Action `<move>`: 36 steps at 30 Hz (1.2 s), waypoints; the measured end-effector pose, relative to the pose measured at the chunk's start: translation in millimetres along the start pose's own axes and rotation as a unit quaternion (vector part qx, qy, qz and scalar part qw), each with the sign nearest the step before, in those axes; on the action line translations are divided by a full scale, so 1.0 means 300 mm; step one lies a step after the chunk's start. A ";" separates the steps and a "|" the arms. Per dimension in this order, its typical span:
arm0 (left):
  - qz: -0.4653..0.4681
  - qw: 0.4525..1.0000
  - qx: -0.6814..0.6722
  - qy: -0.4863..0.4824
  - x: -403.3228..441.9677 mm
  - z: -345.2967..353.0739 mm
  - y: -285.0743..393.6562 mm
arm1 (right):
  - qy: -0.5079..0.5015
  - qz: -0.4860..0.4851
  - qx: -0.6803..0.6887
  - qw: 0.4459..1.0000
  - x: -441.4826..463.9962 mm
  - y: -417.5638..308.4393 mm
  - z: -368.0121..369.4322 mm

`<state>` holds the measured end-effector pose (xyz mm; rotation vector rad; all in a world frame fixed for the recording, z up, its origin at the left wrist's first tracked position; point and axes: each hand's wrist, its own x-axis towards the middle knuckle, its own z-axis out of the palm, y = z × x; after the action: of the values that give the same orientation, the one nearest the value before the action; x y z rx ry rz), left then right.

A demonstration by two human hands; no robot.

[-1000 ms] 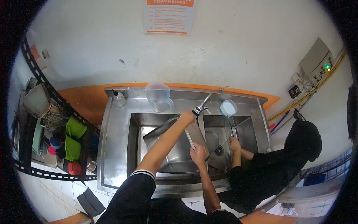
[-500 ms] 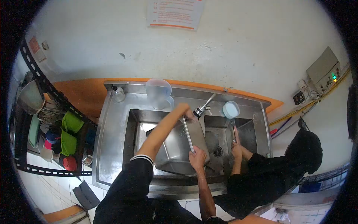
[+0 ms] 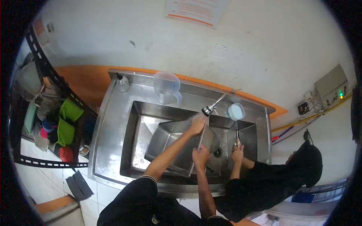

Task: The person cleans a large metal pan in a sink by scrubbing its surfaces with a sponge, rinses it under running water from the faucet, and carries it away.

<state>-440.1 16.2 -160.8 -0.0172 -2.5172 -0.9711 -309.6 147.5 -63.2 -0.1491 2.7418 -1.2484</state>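
Observation:
A deep steel food pan is tilted on its side in the left basin of the sink, its opening facing left. My right hand is closed round the pan's near rim. Under the faucet, my left hand lies against the pan wall near the far end of that rim, fingers stretched out and partly blurred by water. Spray from the faucet head splashes over this hand and into the pan.
A co-worker's hands work in the right basin, holding a thin object. On the back ledge stand a pump bottle, a clear plastic jug and a light-blue tub. A dark shelf rack with green containers is at left.
The pan has turned more upright, its rim swinging to the right. My left hand has moved right and down under the faucet, where water now sprays. My right hand keeps the rim.

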 end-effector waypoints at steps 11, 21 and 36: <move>-0.050 0.991 -0.101 0.067 -0.117 0.031 -0.041 | -0.008 -0.013 -0.070 0.997 -0.052 -0.100 -0.016; -0.201 0.976 -0.080 0.000 -0.325 -0.001 -0.317 | 0.009 -0.031 -0.091 0.995 0.009 -0.098 0.004; -0.383 0.846 -0.359 -0.096 -0.287 -0.363 0.134 | -0.065 -0.120 -0.133 0.982 -0.020 -0.269 0.088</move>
<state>-312.5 -11.0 -98.7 0.7419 -2.1498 -2.2773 -296.5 76.1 -19.0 -0.5817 2.8258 -0.8725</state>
